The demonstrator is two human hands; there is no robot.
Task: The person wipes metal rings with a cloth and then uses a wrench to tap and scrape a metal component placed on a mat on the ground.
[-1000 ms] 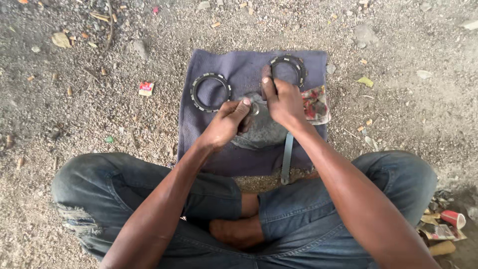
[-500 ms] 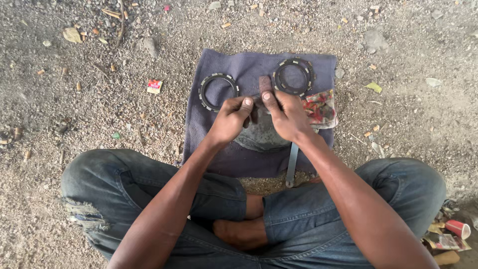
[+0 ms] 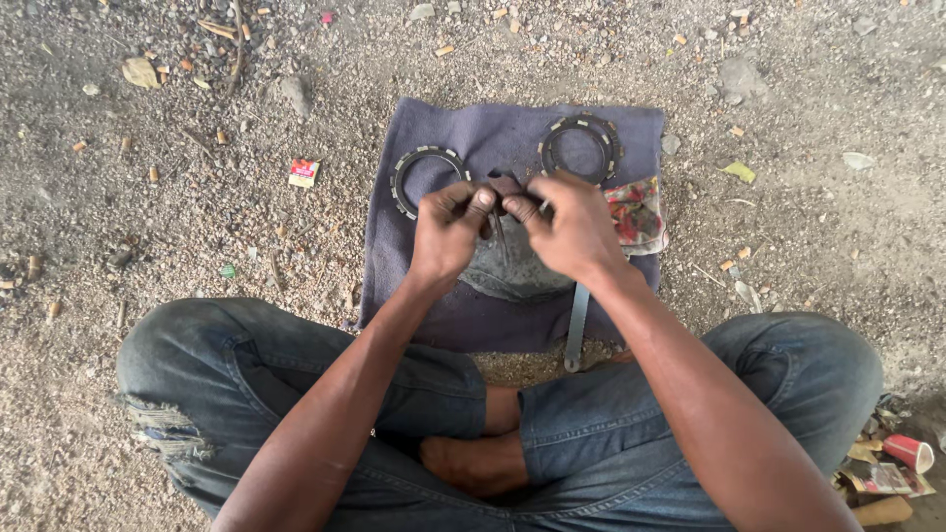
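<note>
I sit cross-legged on gravel with a purple-grey cloth (image 3: pixel 463 315) spread in front of me. My left hand (image 3: pixel 445 234) and my right hand (image 3: pixel 570 229) meet over a round grey metal part (image 3: pixel 507 268) lying on the cloth. Between the fingertips of both hands is a small dark piece (image 3: pixel 506 187), pinched from either side. Two dark toothed rings lie on the cloth beyond the hands, the left ring (image 3: pixel 426 179) and the right ring (image 3: pixel 579 148). A flat metal wrench (image 3: pixel 576 327) lies near the cloth's front edge under my right wrist.
A red patterned rag (image 3: pixel 638 212) lies at the cloth's right edge. Gravel with stones and litter surrounds the cloth, including a small red-and-white wrapper (image 3: pixel 304 172). A red cup (image 3: pixel 909 451) and scraps sit by my right knee.
Both hands have lifted slightly off the grey part and drawn together, fingertips now pinching the small dark piece. The view has shifted a little.
</note>
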